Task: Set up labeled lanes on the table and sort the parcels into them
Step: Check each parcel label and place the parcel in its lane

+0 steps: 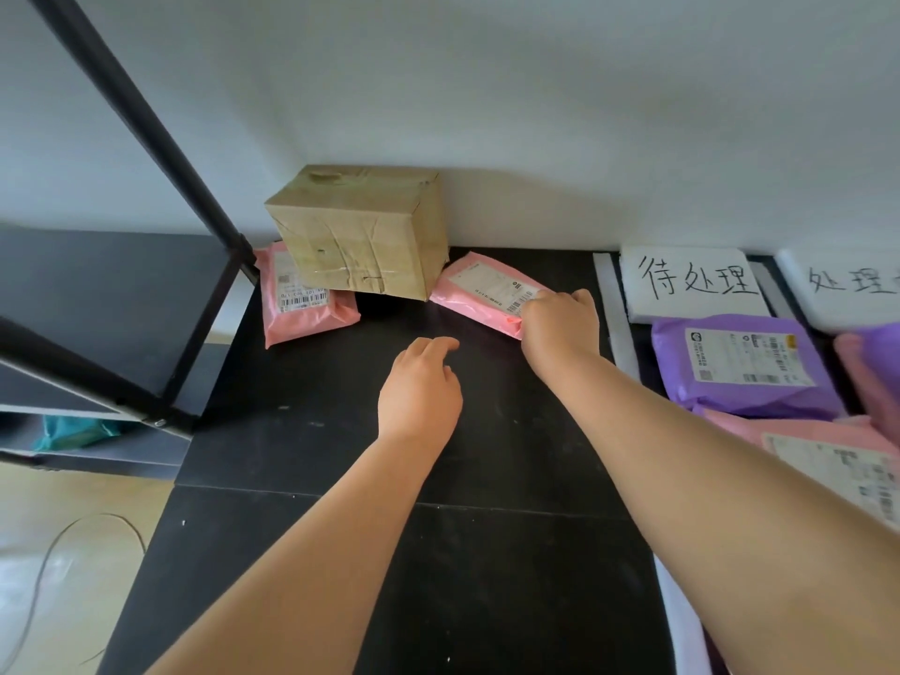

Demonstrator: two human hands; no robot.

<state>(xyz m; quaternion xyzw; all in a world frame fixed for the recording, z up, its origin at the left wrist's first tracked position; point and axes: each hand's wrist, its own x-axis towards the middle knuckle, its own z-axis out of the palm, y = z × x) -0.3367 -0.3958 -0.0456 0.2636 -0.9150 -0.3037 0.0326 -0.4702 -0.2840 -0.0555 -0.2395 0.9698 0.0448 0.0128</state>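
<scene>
Pink parcel (479,289) corner hidden under right hand (560,326).

left arm: bare, stretched forward | left hand (421,382): palm down, fingers loosely bent, holding nothing, nearer the body than the other hand and to its left | right arm: bare, reaching farther forward | right hand (560,328): back up, fingers curled over near end of pink parcel (479,285), gripping it
</scene>
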